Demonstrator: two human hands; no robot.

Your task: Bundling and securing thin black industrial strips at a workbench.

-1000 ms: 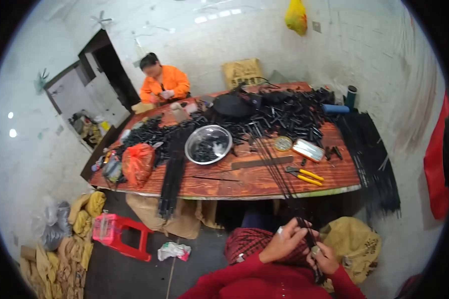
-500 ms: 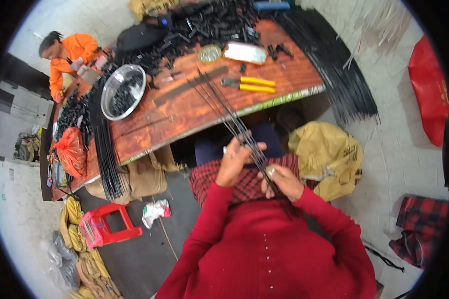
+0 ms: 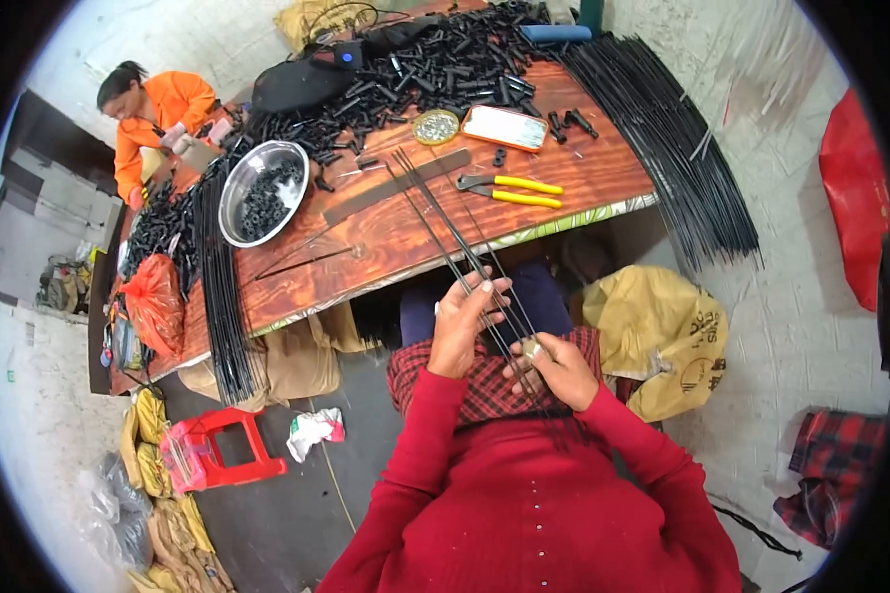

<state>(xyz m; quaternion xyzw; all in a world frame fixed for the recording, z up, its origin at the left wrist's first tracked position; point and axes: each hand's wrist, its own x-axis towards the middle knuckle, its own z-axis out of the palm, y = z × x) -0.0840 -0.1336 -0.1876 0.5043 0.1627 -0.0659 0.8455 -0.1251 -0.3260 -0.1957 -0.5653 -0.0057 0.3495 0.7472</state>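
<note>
The fisheye head camera looks down and forward over the wearer's chest (image 3: 534, 499). The hands (image 3: 457, 334) are near, just below centre; the tabletop (image 3: 386, 237) lies farther off, slanting across the upper frame.

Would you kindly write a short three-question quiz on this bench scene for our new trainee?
1. True or false: the left hand is away from the thin black rods that the right hand holds.

2. Which of these contains small black parts?
A) the red stool
B) the metal bowl
C) the flat blue lid

3. Fill in the blank: the pliers on the wooden table have ____ handles.

Key: 1. False, both hands are on the rods; 2. B; 3. yellow.
</note>
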